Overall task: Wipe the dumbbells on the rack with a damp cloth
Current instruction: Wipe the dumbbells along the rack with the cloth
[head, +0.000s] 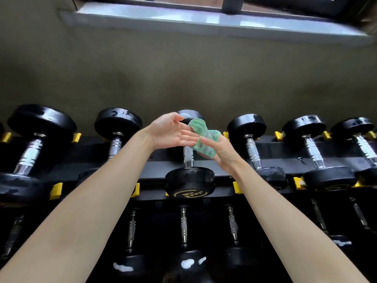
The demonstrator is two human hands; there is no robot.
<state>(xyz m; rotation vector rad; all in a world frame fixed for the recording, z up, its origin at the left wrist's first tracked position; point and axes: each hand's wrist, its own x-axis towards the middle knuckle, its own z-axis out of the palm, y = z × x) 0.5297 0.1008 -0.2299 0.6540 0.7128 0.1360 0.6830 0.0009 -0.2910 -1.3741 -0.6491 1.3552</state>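
A small green cloth (204, 138) is held above the middle dumbbell (189, 182) on the top shelf of a black rack (159, 166). My right hand (221, 150) grips the cloth from below, thumb across it. My left hand (173, 132) is flat with straight fingers, its fingertips touching the cloth's left edge. The middle dumbbell has black round heads and a chrome handle partly hidden behind both hands. Neither hand touches the dumbbell.
Several black dumbbells (117, 127) line the top shelf on both sides, kept apart by yellow stops (56, 190). A lower shelf holds more dumbbells (183, 260), some with white smears. A beige wall and a window sill (204, 21) rise behind the rack.
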